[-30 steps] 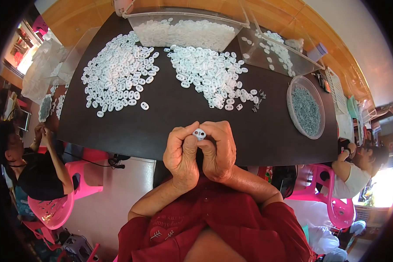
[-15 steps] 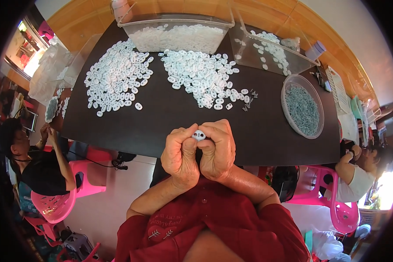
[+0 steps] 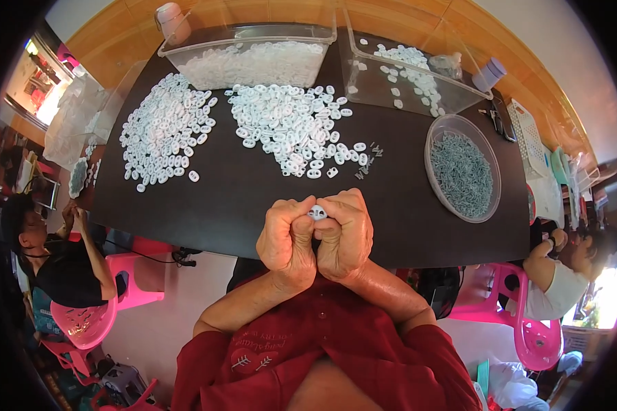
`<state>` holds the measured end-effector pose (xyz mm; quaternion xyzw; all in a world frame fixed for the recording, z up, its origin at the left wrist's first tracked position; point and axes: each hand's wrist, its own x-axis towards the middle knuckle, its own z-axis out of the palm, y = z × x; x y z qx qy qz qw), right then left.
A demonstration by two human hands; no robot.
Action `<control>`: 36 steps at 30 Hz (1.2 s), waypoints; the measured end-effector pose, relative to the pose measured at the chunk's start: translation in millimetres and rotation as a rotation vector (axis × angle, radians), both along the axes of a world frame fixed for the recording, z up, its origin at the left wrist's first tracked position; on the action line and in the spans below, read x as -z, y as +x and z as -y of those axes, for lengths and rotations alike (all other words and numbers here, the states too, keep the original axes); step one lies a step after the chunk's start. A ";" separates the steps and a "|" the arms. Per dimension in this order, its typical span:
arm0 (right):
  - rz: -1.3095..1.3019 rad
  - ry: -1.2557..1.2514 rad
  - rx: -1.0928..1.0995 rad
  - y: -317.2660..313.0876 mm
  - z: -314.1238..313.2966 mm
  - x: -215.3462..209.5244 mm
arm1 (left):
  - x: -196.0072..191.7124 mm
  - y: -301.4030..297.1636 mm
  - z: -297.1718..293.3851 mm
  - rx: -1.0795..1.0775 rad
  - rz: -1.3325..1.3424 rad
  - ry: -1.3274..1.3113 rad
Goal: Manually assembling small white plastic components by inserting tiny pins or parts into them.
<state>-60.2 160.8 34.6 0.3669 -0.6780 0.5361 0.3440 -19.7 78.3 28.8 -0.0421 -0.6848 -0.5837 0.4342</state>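
Observation:
A small white oval plastic piece with two holes [image 3: 317, 213] is pinched between my two hands, just over the near edge of the dark table. My left hand [image 3: 286, 235] grips it from one side with thumb and forefinger. On the other side, my right hand [image 3: 347, 233] does the same, its remaining fingers curled in. Beyond them lie two heaps of similar white oval pieces, a left heap [image 3: 163, 130] and a middle heap [image 3: 288, 127]. A few loose grey screws or pins [image 3: 370, 159] rest by the middle heap.
A round clear tub [image 3: 428, 171] full of small grey metal pins stands at right. At the back are a clear bin [image 3: 253, 77] of white pieces and another clear bin [image 3: 384, 101]. People sit on pink chairs at left [image 3: 82, 318] and right [image 3: 540, 342].
The view has shifted slightly, so the heaps and tub appear further left. Both hands keep their pinch on the white piece, which seems slightly turned.

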 end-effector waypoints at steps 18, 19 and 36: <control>-0.003 0.010 0.074 1.2 9.7 -5.8 | -1.4 2.1 7.3 0.215 0.029 0.245; -0.016 0.004 0.074 3.5 14.1 -5.2 | -1.1 5.5 11.4 0.217 0.033 0.242; -0.082 0.073 0.021 20.3 51.2 -6.8 | 1.6 25.9 47.6 0.082 0.013 0.150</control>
